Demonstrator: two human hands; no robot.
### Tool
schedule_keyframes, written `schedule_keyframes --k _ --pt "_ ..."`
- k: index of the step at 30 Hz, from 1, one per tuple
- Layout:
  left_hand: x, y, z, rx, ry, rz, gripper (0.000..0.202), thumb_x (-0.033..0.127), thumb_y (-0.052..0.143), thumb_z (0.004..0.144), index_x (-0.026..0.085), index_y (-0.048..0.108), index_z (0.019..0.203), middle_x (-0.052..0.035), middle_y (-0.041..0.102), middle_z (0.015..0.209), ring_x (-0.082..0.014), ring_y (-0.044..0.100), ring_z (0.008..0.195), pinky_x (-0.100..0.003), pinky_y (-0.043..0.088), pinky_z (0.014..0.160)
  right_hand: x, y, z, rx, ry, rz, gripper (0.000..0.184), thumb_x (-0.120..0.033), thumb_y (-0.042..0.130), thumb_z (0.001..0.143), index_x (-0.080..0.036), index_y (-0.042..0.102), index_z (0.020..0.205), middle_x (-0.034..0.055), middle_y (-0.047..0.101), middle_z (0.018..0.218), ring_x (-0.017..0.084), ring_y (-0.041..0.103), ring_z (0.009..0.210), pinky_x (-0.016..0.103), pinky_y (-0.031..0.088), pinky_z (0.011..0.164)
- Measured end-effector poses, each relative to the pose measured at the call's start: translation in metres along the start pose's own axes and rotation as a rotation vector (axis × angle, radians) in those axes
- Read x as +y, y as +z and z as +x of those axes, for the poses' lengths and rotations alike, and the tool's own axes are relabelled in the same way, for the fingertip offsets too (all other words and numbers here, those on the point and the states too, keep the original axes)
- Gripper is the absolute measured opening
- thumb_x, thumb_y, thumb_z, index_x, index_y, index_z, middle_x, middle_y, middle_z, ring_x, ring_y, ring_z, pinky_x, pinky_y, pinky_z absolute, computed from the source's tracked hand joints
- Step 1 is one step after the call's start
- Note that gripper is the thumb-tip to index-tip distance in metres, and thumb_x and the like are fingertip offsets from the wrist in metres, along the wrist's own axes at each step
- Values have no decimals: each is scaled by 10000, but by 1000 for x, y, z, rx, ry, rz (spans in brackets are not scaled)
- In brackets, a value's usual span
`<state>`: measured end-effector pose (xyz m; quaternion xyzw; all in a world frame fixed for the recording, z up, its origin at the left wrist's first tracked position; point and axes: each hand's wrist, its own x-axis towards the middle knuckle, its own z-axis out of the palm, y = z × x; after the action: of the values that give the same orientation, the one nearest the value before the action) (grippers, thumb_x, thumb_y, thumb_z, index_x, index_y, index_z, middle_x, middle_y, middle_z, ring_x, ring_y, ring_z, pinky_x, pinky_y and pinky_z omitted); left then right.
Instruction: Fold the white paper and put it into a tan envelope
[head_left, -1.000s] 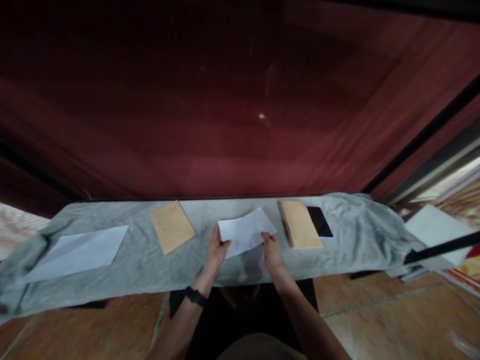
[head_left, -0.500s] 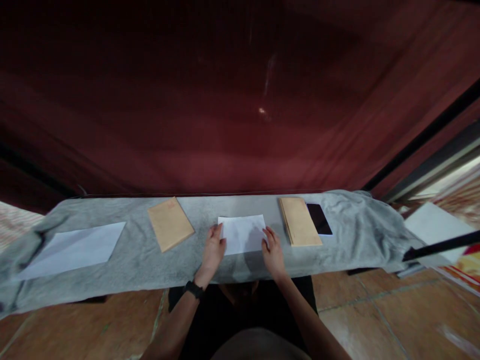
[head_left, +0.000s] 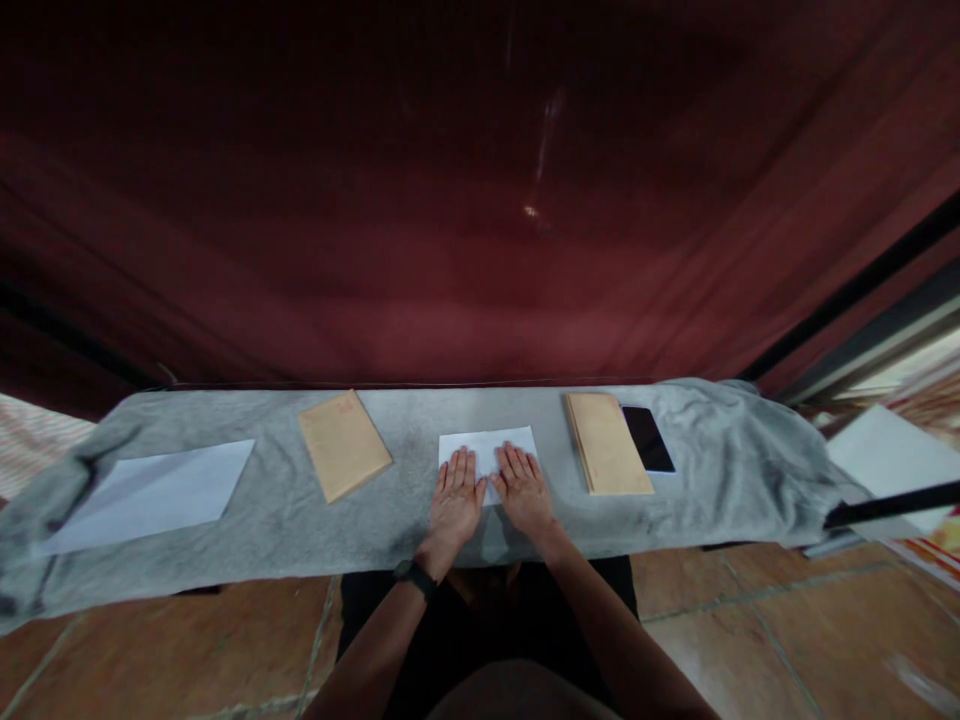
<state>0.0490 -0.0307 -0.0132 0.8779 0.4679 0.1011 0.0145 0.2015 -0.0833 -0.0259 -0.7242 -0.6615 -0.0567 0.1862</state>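
Note:
A white sheet of paper (head_left: 480, 440), looking folded, lies on the grey cloth in front of me. My left hand (head_left: 456, 497) rests flat on its left part, fingers stretched out and pointing away from me. On the right part lies my right hand (head_left: 523, 490), also flat with its fingers extended. The two thumbs nearly meet near the paper's middle. Both hands hide much of the sheet's near half. To the left is a brown envelope (head_left: 345, 447), and to the right a stack of brown envelopes (head_left: 609, 445).
A dark-screened phone (head_left: 648, 440) lies beside the envelope stack. More white paper (head_left: 161, 490) is at the far left of the grey cloth (head_left: 277, 540). Behind the narrow table rises a dark red panel (head_left: 465, 250). At the right, a black bar (head_left: 892, 505) crosses a white board.
Both hands have moved from the paper's side edges inward onto its top and flattened out. The view has shifted slightly.

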Motion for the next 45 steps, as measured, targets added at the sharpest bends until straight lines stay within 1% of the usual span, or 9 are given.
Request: schedule_keyframes --k 8,11,14,17,22,26,29,37,45 --pt "-20 -2 0 99 -134 24 637 399 306 1011 6 389 1505 -220 391 1567 -316 322 1491 -531 234 1227 27 -9 -18 52 71 -89 579 -395 331 1075 -62 336 1549 166 413 1560 307 384 1440 493 282 1177" --pt "-5 -1 8 137 -106 22 612 358 296 1011 24 369 1519 -201 384 1577 -298 277 1511 -528 210 1237 29 -10 -20 52 80 -97 581 -394 344 1071 -58 344 1544 173 422 1554 313 381 1441 496 281 1177" --pt "14 2 17 78 -6 -20 594 325 291 1011 51 351 1534 -163 364 1598 -264 260 1519 -483 237 1238 29 -11 -21 57 85 -86 575 -386 359 1066 -65 349 1543 174 424 1552 314 386 1439 501 281 1179" --pt "21 5 23 22 16 -27 586 306 284 1011 46 352 1532 -166 358 1600 -263 268 1517 -485 240 1236 29 -11 -22 64 92 -60 561 -373 365 1064 -79 361 1541 171 435 1546 313 394 1435 513 294 1175" --pt "13 7 24 3 43 2 578 318 284 1019 77 352 1540 -146 341 1613 -258 241 1526 -485 201 1248 19 -7 -2 63 114 37 494 -312 335 1064 -76 478 1473 173 487 1508 303 426 1418 512 303 1178" --pt "11 6 25 -35 56 7 564 252 285 1004 92 362 1540 -131 344 1614 -258 244 1525 -491 204 1247 1 -1 29 -39 -48 140 468 -291 314 1070 -120 502 1463 109 479 1529 232 402 1440 431 305 1198" --pt "10 7 24 -38 77 -9 570 194 271 985 80 363 1536 -128 354 1610 -233 263 1519 -460 220 1247 -2 2 42 -90 -93 120 467 -317 327 1074 -129 494 1468 99 477 1531 215 409 1434 417 280 1213" --pt "8 16 32 20 4 -60 577 282 285 996 114 370 1542 -118 371 1603 -236 278 1514 -459 255 1233 14 11 35 -25 11 -19 522 -340 347 1054 -132 406 1529 127 418 1558 273 387 1450 490 280 1194" --pt "-11 3 45 15 -56 -11 598 315 277 1002 52 365 1533 -168 375 1590 -244 286 1511 -438 237 1238 11 13 36 2 67 -16 539 -371 355 1057 -96 418 1517 148 399 1566 297 403 1437 490 293 1183"
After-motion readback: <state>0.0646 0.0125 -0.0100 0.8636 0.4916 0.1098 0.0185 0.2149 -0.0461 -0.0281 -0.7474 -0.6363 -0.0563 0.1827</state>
